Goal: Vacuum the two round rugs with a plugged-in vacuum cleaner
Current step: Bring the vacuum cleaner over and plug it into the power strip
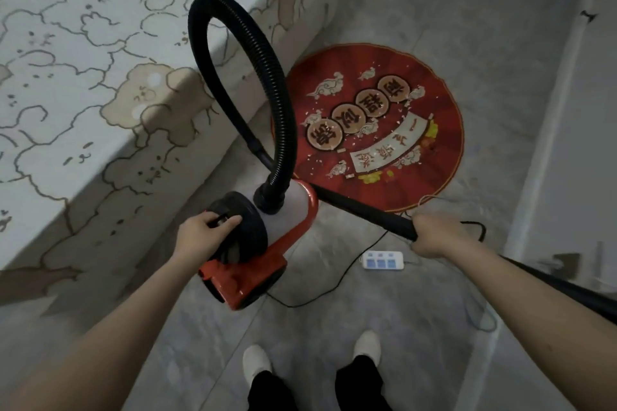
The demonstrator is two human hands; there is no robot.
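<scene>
A red and black canister vacuum cleaner (283,243) is tilted up off the grey floor beside the bed. My left hand (203,237) grips the black handle on its top. Its ribbed black hose (213,53) loops high and comes back down behind the canister. My right hand (434,237) is closed around the black wand (360,210), which runs across the near edge of a round red rug (427,150). The rug carries gold characters and is strewn with small white scraps. Only one rug is in view.
A bed with a cloud-print cover (100,93) fills the left side. A white power strip (382,260) lies on the floor by the rug, with a thin black cord (317,297) running from it. A wall (567,143) bounds the right. My feet (257,364) stand at the bottom.
</scene>
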